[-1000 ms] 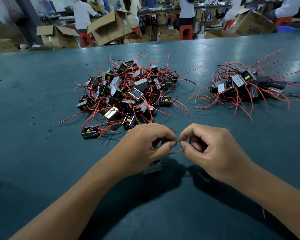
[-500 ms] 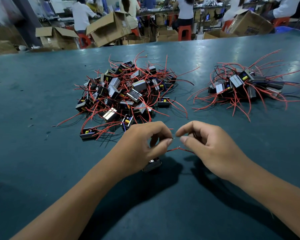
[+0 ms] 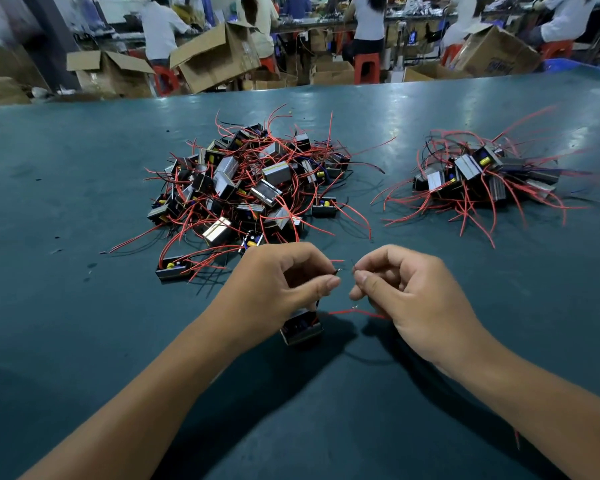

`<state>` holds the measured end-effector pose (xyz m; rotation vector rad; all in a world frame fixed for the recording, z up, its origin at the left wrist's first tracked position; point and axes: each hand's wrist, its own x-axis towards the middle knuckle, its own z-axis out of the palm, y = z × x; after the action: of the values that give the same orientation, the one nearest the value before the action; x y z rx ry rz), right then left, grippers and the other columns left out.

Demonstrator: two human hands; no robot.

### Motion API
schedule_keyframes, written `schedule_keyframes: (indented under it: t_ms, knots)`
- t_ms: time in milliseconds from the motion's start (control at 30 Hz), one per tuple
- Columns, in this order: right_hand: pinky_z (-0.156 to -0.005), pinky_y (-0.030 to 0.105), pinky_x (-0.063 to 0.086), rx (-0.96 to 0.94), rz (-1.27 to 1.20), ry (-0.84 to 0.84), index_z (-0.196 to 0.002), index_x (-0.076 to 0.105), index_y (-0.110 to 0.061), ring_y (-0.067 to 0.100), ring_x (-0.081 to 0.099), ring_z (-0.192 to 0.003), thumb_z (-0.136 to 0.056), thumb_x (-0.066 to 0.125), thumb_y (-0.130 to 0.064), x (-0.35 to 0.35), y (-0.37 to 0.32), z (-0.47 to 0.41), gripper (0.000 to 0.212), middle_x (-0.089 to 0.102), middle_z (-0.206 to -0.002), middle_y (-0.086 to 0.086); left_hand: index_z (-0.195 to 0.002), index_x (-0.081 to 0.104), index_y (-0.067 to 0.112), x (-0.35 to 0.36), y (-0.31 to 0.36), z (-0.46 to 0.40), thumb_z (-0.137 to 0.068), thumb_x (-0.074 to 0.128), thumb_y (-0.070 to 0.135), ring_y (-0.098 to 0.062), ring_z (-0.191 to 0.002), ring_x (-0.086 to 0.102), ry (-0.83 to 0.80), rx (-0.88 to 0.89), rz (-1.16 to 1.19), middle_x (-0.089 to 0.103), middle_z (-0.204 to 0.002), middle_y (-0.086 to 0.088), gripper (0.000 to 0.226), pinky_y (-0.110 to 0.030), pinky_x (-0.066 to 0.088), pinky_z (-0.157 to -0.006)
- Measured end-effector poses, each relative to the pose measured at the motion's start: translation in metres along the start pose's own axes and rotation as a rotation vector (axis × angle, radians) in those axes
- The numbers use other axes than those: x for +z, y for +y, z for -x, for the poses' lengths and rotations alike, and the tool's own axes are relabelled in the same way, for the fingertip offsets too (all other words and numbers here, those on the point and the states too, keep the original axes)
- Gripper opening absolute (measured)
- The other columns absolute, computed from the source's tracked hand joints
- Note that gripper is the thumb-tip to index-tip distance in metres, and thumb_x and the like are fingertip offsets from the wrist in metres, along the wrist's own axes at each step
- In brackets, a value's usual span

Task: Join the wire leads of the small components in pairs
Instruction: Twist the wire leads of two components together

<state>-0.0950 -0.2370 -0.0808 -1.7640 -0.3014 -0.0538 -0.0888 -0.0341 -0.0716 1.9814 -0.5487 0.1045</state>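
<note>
Glossy teal table (image 3: 84, 334); shiny metal components (image 3: 243, 188); brown cardboard boxes (image 3: 215, 57).

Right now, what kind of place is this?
Probably a factory workshop: piles of small components with red wire leads on a big green table, open cardboard boxes, and people working at benches behind.

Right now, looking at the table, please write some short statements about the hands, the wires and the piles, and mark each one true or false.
1. The left hand and the right hand each pinch a thin wire end. True.
2. The two pinched wire ends are already twisted together. False: a small gap shows between them.
3. One component sits below the left hand. True.
4. The bigger pile lies to the right of the smaller pile. False: it lies to the left.
5. Most wires in both piles are green. False: they are mostly red.
</note>
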Motion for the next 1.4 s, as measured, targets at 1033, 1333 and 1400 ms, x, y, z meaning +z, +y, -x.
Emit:
schedule_keyframes:
  t_ms: [1033, 1333, 1400]
  knots:
    - [-0.056, 0.010, 0.044, 0.022, -0.105, 0.019, -0.079, 0.073, -0.011, 0.004, 0.064, -0.060, -0.085, 0.071, -0.002, 0.005, -0.006, 0.002, 0.012, 0.074, -0.072, 0.004, -0.085, 0.075, 0.025, 0.008, -0.005, 0.001, -0.087, 0.076, 0.025, -0.015, -0.061, 0.068, -0.001, -0.046, -0.002, 0.072, -0.070, 0.001, 0.002, -0.025, 0.052, -0.058]
    - [-0.052, 0.007, 0.040, 0.012, -0.110, 0.014, -0.081, 0.072, -0.008, -0.002, 0.057, -0.053, -0.087, 0.069, -0.001, 0.008, -0.005, 0.001, 0.010, 0.072, -0.068, 0.004, -0.085, 0.075, 0.022, 0.010, -0.005, 0.001, -0.088, 0.077, 0.024, -0.014, -0.060, 0.068, 0.010, -0.038, 0.002, 0.071, -0.069, 0.000, 0.005, -0.025, 0.051, -0.056]
    - [-0.052, 0.007, 0.041, 0.009, -0.105, 0.011, -0.081, 0.072, -0.008, -0.001, 0.058, -0.053, -0.088, 0.069, -0.002, 0.008, -0.005, 0.001, 0.009, 0.072, -0.069, 0.004, -0.085, 0.074, 0.022, 0.010, -0.006, 0.001, -0.088, 0.077, 0.024, -0.019, -0.061, 0.069, 0.010, -0.036, 0.006, 0.071, -0.070, -0.002, 0.005, -0.032, 0.055, -0.056]
